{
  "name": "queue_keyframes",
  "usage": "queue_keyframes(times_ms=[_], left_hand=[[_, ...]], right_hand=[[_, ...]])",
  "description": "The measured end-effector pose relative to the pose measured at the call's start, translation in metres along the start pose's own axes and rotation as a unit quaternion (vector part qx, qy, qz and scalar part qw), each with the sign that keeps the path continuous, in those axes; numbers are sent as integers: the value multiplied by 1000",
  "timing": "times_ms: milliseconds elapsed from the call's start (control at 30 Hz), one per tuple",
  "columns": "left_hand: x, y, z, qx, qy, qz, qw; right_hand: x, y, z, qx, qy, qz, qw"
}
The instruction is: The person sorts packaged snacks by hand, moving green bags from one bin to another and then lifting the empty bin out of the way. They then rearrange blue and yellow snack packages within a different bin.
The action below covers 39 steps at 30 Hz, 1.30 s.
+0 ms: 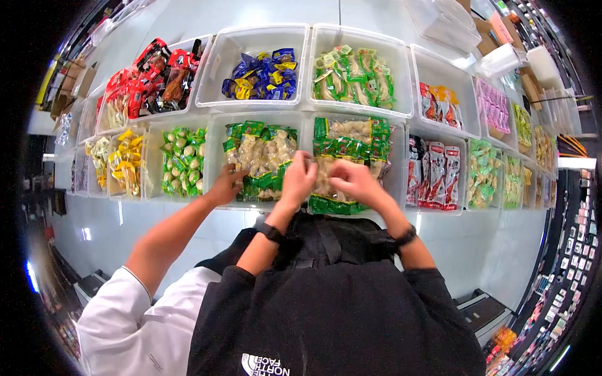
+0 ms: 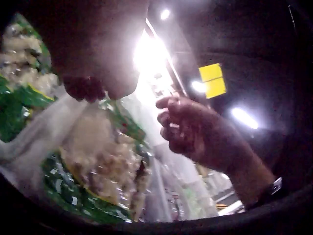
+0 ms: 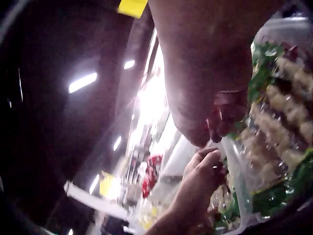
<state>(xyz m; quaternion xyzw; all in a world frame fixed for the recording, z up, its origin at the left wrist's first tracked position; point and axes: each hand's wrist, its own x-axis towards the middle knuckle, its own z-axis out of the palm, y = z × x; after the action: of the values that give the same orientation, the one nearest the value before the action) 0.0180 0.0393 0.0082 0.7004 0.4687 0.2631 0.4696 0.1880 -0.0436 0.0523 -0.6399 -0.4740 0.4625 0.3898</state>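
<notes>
In the head view my left hand [image 1: 300, 178] hovers over the divide between two clear plastic bins, its fingers loosely curled. My right hand [image 1: 359, 182] is above the right of these bins, fingers bent and nothing showing between them. That bin holds green-edged clear packets [image 1: 332, 203] with pale lumpy food inside. The left bin contains similar green packets [image 1: 269, 147], and another person's hand [image 1: 224, 185] reaches to its left edge. The left wrist view shows my right hand [image 2: 188, 129] with fingers curled and nothing in them. My left hand [image 3: 198, 174] appears below my right one in the right wrist view.
More bins stand in two rows: blue and yellow packets [image 1: 266, 75], green packets [image 1: 354, 78], red and black packs [image 1: 163, 75], and red-white pouches [image 1: 439, 175]. At my left is a person in a white sleeve [image 1: 119, 319]. Empty clear containers [image 1: 442, 25] sit at the back right.
</notes>
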Motion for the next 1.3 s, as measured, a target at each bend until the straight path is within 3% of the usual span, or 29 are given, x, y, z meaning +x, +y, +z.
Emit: queue_keyframes(times_ms=[67, 100, 167, 300, 367, 467, 500, 667, 733, 800, 1067, 1267, 1300], left_hand=[[-1, 18, 11, 45, -97, 109, 988], [-2, 12, 19, 41, -105, 113, 987], [1, -7, 36, 155, -211, 163, 951], [4, 5, 23, 220, -282, 117, 926], [3, 3, 22, 236, -282, 121, 922], [2, -12, 25, 235, -275, 140, 922], [2, -14, 25, 216, -272, 156, 925], [-3, -13, 15, 146, -266, 192, 933], [-8, -18, 8, 59, -149, 229, 960], [-13, -13, -12, 47, -147, 121, 981], [-37, -41, -26, 169, -198, 109, 959], [-33, -48, -26, 101, -188, 39, 976], [-35, -51, -27, 37, -168, 30, 985]], right_hand=[[-24, 20, -34, -55, 99, 76, 991], [-29, 30, -36, -57, 107, 80, 989], [-32, 60, -39, -139, 139, 67, 978], [-30, 98, -25, -218, 135, 54, 965], [-32, 89, -22, -135, 127, 76, 980], [-36, 104, -28, -140, 128, 76, 979], [-39, 91, -32, -114, 109, 120, 980], [-50, 110, -49, -83, 137, 95, 983], [-58, 123, -51, -49, 143, 119, 981], [-64, 134, -52, -41, 155, 108, 981], [-66, 127, -39, -66, 69, 136, 986], [-67, 131, -38, -20, 70, 139, 988], [-68, 134, -37, 4, 75, 139, 987]])
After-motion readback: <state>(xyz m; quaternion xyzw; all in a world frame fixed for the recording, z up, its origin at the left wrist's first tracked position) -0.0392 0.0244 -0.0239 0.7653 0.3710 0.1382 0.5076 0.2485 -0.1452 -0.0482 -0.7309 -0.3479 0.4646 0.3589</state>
